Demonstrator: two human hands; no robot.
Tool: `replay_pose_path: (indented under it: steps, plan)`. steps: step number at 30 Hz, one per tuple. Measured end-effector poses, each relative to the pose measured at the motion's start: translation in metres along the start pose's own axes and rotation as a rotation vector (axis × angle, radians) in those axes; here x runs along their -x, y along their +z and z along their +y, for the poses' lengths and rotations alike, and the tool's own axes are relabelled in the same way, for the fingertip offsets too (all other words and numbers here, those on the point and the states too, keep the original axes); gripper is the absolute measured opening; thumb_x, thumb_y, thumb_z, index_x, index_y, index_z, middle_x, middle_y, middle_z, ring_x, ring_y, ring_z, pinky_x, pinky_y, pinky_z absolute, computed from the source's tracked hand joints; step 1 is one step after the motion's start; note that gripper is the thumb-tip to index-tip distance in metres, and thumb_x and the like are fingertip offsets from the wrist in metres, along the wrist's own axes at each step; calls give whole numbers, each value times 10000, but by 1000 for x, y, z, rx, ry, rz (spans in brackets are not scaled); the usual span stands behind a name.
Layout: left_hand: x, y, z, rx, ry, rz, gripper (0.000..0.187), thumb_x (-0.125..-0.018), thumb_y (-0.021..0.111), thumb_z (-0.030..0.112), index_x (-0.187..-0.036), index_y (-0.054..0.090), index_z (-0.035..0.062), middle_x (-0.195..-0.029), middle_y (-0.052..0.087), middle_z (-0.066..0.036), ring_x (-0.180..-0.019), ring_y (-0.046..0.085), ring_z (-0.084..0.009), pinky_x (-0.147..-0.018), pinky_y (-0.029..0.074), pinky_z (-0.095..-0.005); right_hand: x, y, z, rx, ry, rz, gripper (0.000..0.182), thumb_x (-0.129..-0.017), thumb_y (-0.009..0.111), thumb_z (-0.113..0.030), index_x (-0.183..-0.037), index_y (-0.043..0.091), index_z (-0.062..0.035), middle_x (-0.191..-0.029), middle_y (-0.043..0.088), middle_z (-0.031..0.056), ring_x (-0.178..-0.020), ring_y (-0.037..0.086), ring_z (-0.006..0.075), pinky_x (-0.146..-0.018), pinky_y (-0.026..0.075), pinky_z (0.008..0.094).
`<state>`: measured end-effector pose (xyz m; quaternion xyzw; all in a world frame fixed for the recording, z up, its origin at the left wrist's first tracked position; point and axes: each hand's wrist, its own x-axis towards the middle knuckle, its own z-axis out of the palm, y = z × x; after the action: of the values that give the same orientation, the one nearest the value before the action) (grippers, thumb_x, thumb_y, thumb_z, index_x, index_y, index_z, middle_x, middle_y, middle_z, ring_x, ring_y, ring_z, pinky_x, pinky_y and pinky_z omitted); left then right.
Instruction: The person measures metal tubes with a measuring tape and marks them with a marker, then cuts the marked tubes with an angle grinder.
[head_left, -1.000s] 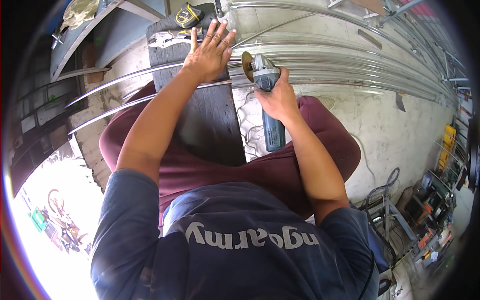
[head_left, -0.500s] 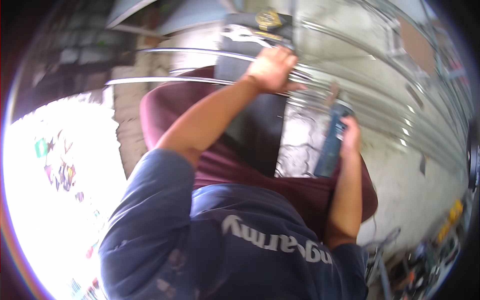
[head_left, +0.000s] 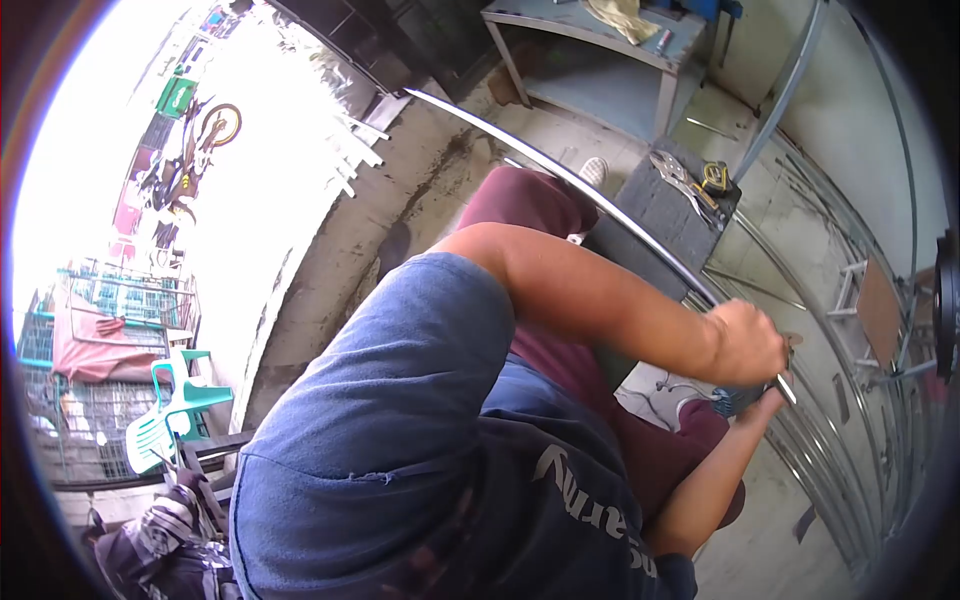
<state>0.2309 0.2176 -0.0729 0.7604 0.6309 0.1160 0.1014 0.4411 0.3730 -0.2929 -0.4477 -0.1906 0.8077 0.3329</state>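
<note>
My left hand [head_left: 745,340] is closed around a long shiny metal tube [head_left: 600,200], close to the tube's near end. From there the tube slants up and left across my knees. Just below, my right hand [head_left: 768,402] holds a blue angle grinder [head_left: 735,401], mostly hidden behind my left forearm and hand. In front of me a dark low bench [head_left: 655,215] carries locking pliers [head_left: 682,183] and a yellow and black tape measure [head_left: 716,178].
Several long metal tubes [head_left: 815,470] lie on the floor at my right. A grey work table [head_left: 600,45] with a cloth stands ahead. To the left are a turquoise plastic chair [head_left: 180,410], wire cages [head_left: 90,420] and a bright opening to the street.
My view has turned left. My left hand has gone from several tubes over the bench to gripping one tube near its end, beside the grinder in my right hand.
</note>
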Motion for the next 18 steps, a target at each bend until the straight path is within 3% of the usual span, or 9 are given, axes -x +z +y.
replay_pose_path:
  steps: [2,4,6,7,10,14,18]
  plan:
    - [33,-33,19,12,14,-41,214,-988,700,187,-1065,801,14,-988,840,-141,-950,848,-349,-773,696,-487,0,-10,-1,108,-22,-102,587,-932,620,-453,-1336,730,-42,-1321,771,182,-1257,728,347,-1068,582,511]
    - [73,-59,27,26,15,-75,202,-999,690,179,-1016,805,15,-1009,837,-140,-970,847,-343,-788,701,-483,-24,-32,-1,87,-86,50,501,-979,623,-496,-1156,715,-37,-1057,786,169,-943,773,339,-849,635,471]
    - [117,-75,18,-10,-51,-159,203,-1016,662,159,-1023,799,9,-1054,835,-147,-1009,841,-350,-833,706,-477,-2,-20,-1,80,28,4,528,-1007,612,-527,-1096,684,-11,-919,742,169,-812,741,322,-748,633,447]
    - [141,-71,5,-21,-116,-178,200,-1020,653,150,-1018,800,14,-1059,834,-154,-1011,839,-352,-845,706,-470,18,3,1,17,32,110,542,-1016,612,-546,-1050,657,-7,-866,708,164,-766,710,309,-720,624,435]
    - [216,-76,-48,-36,-307,-318,203,-1025,623,114,-1006,798,13,-1054,834,-175,-1017,834,-357,-872,700,-470,25,-2,7,55,-11,69,458,-1037,669,-483,-1035,679,-25,-902,710,161,-792,709,295,-724,614,415]
    - [313,-96,-128,-114,-651,-532,162,-939,704,95,-1019,823,20,-1070,835,-191,-1053,826,-364,-870,690,-473,30,-2,15,125,-17,121,433,-1008,747,-502,-985,671,-76,-847,723,96,-751,728,243,-698,625,380]
    - [415,-100,-221,-219,-778,-676,128,-916,738,67,-1000,819,15,-1044,837,-169,-1045,825,-348,-854,665,-467,29,-2,22,152,14,93,408,-1032,748,-471,-1015,649,-76,-869,718,93,-758,721,244,-699,622,374]
